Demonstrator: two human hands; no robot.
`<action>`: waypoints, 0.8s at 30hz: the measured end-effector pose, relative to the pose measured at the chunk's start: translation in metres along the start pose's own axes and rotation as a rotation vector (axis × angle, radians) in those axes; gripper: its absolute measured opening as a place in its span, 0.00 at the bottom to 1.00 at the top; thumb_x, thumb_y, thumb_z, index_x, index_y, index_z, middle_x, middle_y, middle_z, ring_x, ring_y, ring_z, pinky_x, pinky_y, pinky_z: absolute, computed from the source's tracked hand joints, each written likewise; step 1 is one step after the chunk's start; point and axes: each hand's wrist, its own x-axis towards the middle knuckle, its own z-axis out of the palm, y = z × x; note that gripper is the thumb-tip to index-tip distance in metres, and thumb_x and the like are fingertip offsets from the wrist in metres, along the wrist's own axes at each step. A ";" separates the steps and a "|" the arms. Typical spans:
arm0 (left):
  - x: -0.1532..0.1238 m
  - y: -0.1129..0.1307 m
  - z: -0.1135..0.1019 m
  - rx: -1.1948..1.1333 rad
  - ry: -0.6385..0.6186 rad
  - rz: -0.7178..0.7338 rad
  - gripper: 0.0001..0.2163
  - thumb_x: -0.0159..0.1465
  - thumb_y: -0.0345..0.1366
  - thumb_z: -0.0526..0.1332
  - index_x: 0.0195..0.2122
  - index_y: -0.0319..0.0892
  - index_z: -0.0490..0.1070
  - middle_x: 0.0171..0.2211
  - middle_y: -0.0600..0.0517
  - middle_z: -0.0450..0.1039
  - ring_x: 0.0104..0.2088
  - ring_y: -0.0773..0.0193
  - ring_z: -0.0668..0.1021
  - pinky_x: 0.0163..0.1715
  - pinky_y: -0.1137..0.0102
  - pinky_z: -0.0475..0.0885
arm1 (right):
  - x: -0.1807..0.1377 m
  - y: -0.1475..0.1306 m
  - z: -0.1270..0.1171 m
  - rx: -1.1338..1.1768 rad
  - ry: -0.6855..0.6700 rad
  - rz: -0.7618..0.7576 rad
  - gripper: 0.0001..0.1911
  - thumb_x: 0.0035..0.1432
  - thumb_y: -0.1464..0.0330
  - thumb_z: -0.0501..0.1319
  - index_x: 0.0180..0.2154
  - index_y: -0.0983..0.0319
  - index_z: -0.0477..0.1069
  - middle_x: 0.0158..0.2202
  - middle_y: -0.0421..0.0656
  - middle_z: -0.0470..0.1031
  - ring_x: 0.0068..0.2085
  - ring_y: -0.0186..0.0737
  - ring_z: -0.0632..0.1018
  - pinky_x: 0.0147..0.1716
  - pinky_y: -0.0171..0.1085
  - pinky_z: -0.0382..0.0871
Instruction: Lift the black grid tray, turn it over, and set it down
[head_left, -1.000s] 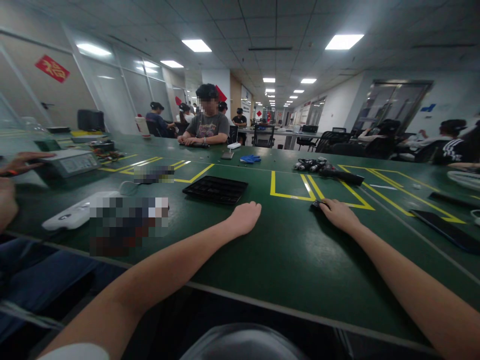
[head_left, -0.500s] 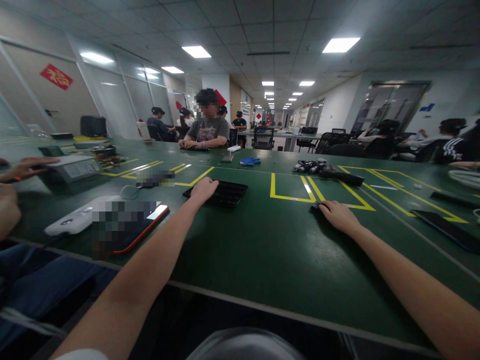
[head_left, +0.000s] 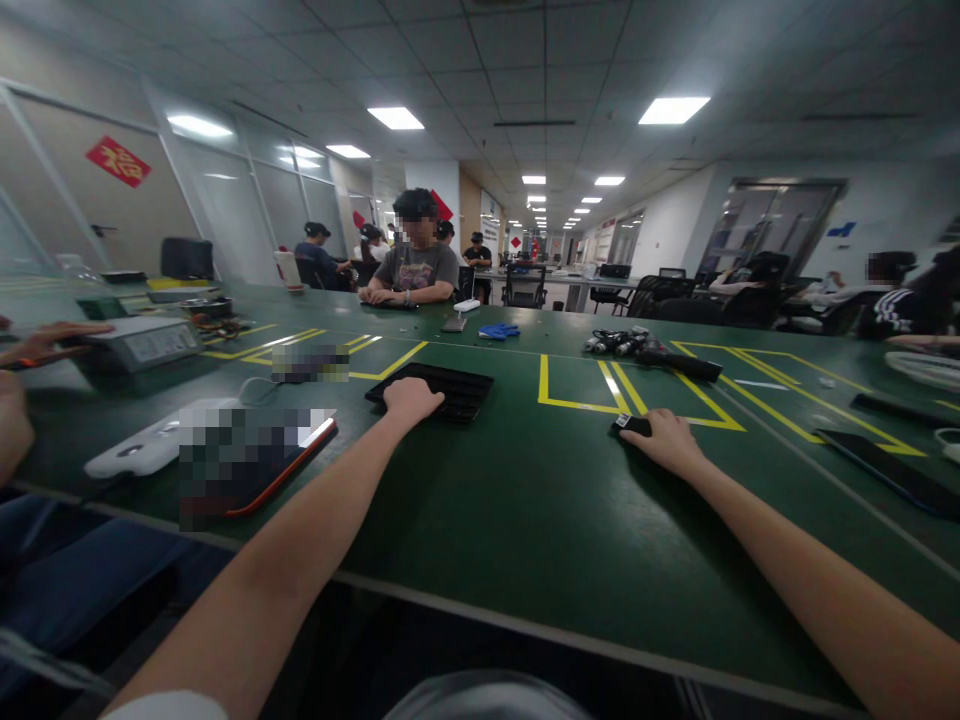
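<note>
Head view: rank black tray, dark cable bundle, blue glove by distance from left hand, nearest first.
1. Black tray: at the left hand, partly covered by it.
2. Blue glove: beyond the tray, slightly right.
3. Dark cable bundle: well off to the right.

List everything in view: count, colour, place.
Table: 1, green, foreground
Tray: 1, black, centre
Small object: 1, black, right of tray
Tape outlines: several, yellow, on table
Gloves: unclear count, blue, beyond tray
Cable bundle: 1, dark, right of gloves
Power strip: 1, white, left
Orange-edged device: 1, dark, left
Box: 1, grey, far left
Flat slab: 1, dark, right
People: several, varied clothing, background
Chairs: several, black, background
Ceiling lights: several, white, overhead
Left hand: 1, bare, at tray
Right hand: 1, bare, at small object
</note>
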 end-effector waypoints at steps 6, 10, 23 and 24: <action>-0.025 0.025 -0.006 -0.025 0.151 0.159 0.23 0.57 0.51 0.53 0.37 0.33 0.72 0.39 0.36 0.73 0.43 0.46 0.73 0.42 0.61 0.66 | -0.017 -0.042 0.001 0.255 -0.020 -0.205 0.24 0.54 0.55 0.54 0.44 0.66 0.67 0.47 0.52 0.69 0.48 0.49 0.69 0.48 0.44 0.62; -0.051 0.053 -0.008 -0.256 0.157 0.332 0.21 0.59 0.51 0.52 0.38 0.36 0.70 0.37 0.42 0.72 0.38 0.53 0.74 0.35 0.65 0.67 | -0.039 -0.074 -0.005 0.553 -0.102 -0.229 0.26 0.52 0.55 0.55 0.47 0.67 0.65 0.49 0.53 0.67 0.50 0.49 0.69 0.50 0.47 0.62; -0.107 0.090 0.011 -0.815 -0.142 0.786 0.16 0.60 0.43 0.55 0.43 0.37 0.63 0.34 0.49 0.66 0.33 0.63 0.69 0.30 0.70 0.65 | -0.054 -0.081 -0.003 0.959 -0.180 -0.498 0.26 0.49 0.54 0.60 0.47 0.62 0.68 0.50 0.50 0.70 0.50 0.52 0.71 0.52 0.53 0.62; -0.107 0.090 0.011 -0.825 -0.153 0.797 0.16 0.60 0.43 0.56 0.44 0.37 0.62 0.35 0.49 0.66 0.32 0.64 0.68 0.30 0.70 0.65 | -0.054 -0.081 -0.004 0.935 -0.173 -0.539 0.25 0.50 0.54 0.59 0.47 0.61 0.68 0.50 0.49 0.70 0.50 0.52 0.71 0.53 0.52 0.62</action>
